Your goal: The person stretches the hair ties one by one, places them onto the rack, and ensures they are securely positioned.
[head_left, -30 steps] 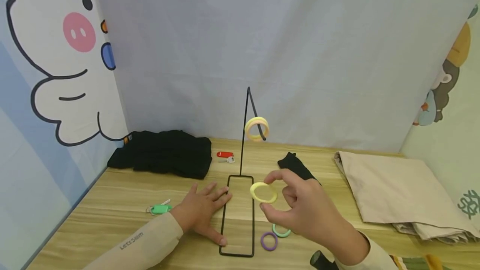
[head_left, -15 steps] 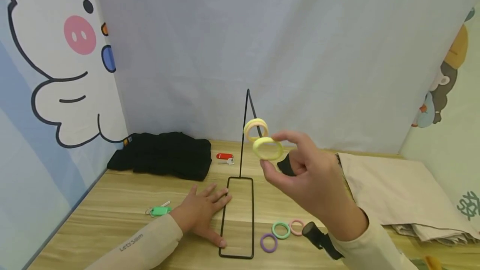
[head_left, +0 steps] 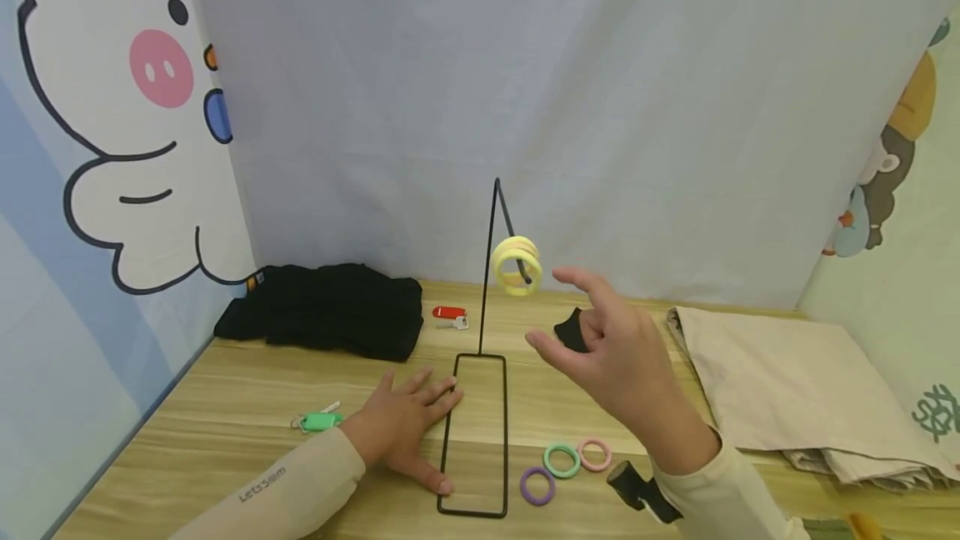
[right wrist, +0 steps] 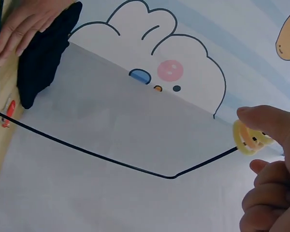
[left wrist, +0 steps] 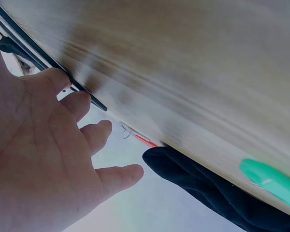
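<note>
Left grip: your left hand (head_left: 405,423) lies with fingers spread, fingertips and thumb over the left rail of the black wire stand (head_left: 488,273).
Right grip: your right hand (head_left: 618,348) hovers with thumb and forefinger parted, holding nothing, just beside the hung rings.
Hung rings: yellow rings (head_left: 517,291) with a peach one among them circle the stand's sloping arm, near its tip.
Loose rings: your purple ring (head_left: 523,486), green ring (head_left: 547,459) and pink ring (head_left: 596,441) lie on the bench (head_left: 375,507), right of the base.
Key tags: green (head_left: 322,421) lies left of your left hand, red (head_left: 449,312) behind the base.
</note>
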{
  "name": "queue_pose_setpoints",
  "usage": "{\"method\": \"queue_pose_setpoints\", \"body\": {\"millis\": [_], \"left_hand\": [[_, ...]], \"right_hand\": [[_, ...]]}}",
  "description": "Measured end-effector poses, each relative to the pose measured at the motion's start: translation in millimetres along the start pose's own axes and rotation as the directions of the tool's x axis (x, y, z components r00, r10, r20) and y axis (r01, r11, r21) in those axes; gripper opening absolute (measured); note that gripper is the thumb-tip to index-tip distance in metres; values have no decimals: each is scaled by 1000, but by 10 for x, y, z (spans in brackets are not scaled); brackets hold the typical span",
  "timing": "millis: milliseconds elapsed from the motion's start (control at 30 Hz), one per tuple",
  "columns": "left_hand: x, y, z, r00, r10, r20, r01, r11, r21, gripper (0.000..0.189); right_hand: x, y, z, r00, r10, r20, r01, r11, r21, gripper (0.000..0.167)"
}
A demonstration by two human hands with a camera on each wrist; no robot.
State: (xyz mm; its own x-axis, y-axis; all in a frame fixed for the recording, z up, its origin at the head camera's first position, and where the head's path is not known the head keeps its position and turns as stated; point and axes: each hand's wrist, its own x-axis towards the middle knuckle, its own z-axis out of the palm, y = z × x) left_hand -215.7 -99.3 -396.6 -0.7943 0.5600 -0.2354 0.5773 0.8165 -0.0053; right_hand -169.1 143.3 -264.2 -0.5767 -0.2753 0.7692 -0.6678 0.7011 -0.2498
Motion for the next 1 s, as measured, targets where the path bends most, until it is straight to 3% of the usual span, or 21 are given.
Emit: {"method": "queue_pose_setpoints", "body": {"millis": [100, 200, 367, 633, 733, 833, 900, 1000], "left_hand": [[-3, 3, 9, 1000, -1, 0, 1, 1000, 7, 113], [-5, 5, 16, 1000, -3, -1, 3, 1000, 11, 113], [-5, -1, 30, 1000, -5, -7, 5, 1000, 15, 113], [15, -22, 36, 1000, -1, -6, 1, 1000, 5, 114], [21, -27, 34, 1000, 1, -2, -1, 1000, 10, 115], [23, -26, 31, 1000, -1, 4, 1, 1000, 10, 115], [22, -22, 28, 1000, -1, 7, 1, 1000, 12, 115], [24, -17, 21, 1000, -5, 10, 5, 1000, 15, 115]], "right_hand": [[-108, 116, 68, 982, 123, 146, -130, 991, 38, 52], [-210, 255, 136, 923, 197, 331, -248, 961, 119, 46], [-381, 509, 250, 794, 161, 587, -383, 881, 276, 42], [-600, 805, 389, 614, 26, 789, -495, 791, 359, 41], [-667, 883, 419, 510, 9, 860, -595, 726, 345, 43], [-732, 960, 452, 410, -4, 912, -661, 687, 300, 46], [-769, 1006, 473, 364, -13, 931, -671, 689, 272, 47], [-809, 1058, 494, 353, -34, 935, -609, 750, 258, 48]]}}
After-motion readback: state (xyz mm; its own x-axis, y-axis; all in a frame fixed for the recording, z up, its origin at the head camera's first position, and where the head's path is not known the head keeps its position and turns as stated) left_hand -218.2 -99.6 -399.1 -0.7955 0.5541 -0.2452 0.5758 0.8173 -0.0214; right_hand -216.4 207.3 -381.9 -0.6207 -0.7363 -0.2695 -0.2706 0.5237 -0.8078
